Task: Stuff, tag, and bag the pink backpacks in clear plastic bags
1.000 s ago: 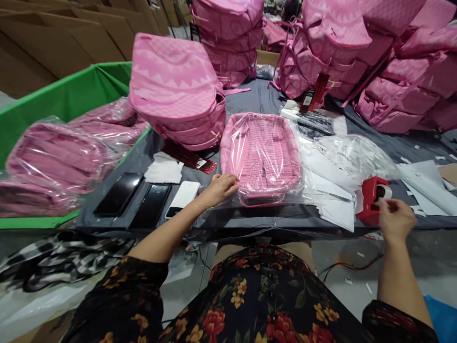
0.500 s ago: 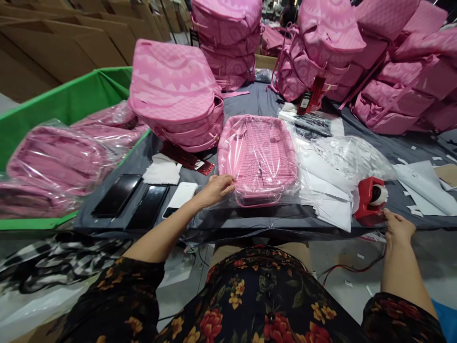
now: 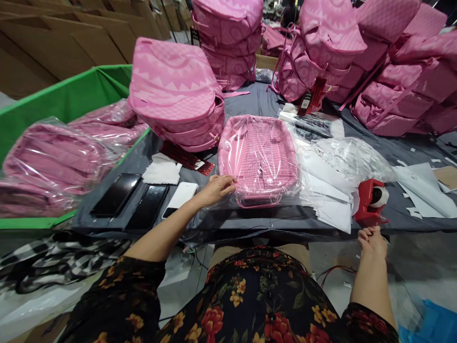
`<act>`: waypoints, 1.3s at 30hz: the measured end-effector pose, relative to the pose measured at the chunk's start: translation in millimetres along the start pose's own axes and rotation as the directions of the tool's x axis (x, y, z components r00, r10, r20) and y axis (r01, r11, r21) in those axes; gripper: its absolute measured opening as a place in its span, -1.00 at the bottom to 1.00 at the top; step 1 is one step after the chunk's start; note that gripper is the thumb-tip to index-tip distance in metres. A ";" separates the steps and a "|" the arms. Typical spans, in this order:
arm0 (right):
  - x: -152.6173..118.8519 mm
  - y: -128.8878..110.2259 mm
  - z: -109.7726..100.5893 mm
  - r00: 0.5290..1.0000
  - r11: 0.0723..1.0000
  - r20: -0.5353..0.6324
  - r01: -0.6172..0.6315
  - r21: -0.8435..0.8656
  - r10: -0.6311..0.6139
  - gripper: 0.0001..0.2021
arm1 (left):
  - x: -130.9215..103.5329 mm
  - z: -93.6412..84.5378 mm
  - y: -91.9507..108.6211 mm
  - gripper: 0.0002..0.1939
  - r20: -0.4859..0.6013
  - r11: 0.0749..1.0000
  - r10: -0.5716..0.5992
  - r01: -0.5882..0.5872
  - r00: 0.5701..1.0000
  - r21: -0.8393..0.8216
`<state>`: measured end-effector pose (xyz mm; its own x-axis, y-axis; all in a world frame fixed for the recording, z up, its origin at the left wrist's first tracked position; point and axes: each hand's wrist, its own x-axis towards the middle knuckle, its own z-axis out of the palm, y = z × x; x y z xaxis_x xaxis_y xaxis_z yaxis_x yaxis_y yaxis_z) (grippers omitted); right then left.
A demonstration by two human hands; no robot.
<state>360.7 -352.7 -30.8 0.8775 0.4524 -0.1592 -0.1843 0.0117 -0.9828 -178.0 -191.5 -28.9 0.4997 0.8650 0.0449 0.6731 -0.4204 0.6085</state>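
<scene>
Plastic-bagged pink backpack (image 3: 259,157) lies on the dark-covered table (image 3: 264,97), straps side up. Left hand (image 3: 214,190) half-curled, fingertips at bag's near-left corner, pinch unclear. Right hand (image 3: 373,243) fingers bunched just below red tape dispenser (image 3: 366,205), can't tell if tape's held. Risks: slack film creases if left slips; any loose tape could snag nearby papers (image 3: 333,214)

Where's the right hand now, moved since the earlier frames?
Yes: from the right side of the red tape dispenser, the right hand has moved left, to its near side.
</scene>
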 end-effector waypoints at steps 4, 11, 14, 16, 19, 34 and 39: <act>-27.9 -7.0 45.9 0.980 0.990 0.196 -0.061 0.126 0.035 -0.48 | 0.8 1.3 0.9 -0.75 -0.012 1.000 -0.005 0.005 1.000 -0.009; -149.4 -33.4 180.1 0.262 0.933 0.942 0.340 0.115 -0.212 -0.60 | 3.1 2.2 -1.8 -0.74 -0.013 0.997 -0.018 0.017 1.000 -0.078; -183.1 -34.4 256.4 -0.213 0.700 0.977 0.694 0.170 -0.026 -0.59 | 5.1 1.8 0.2 -0.76 0.008 0.996 -0.037 0.038 0.999 -0.082; -195.2 -28.0 299.6 -0.380 0.512 0.909 0.822 0.249 0.169 -0.60 | 6.2 1.9 1.6 -0.74 0.021 0.995 -0.047 0.049 0.999 -0.086; -198.9 -15.3 340.4 -0.366 0.260 0.822 0.926 0.274 0.437 -0.66 | 6.8 2.4 2.1 -0.72 0.024 0.995 -0.042 0.044 0.999 -0.086; -229.1 20.3 304.6 -0.228 0.152 0.942 0.969 0.195 0.246 -0.71 | 4.1 -5.1 2.8 -0.79 -0.099 0.982 -0.051 0.032 0.994 -0.185; -193.7 15.6 251.7 -0.169 0.161 0.938 0.961 0.226 -0.304 -0.72 | 23.5 -17.1 -14.6 -0.52 -0.360 0.774 -0.489 0.205 0.794 -0.599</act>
<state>76.4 -215.7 8.2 -0.5075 0.7559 0.4135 0.7136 0.6377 -0.2899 -185.4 -160.4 -23.1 -0.1287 0.9914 0.0236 0.2967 0.0158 0.9548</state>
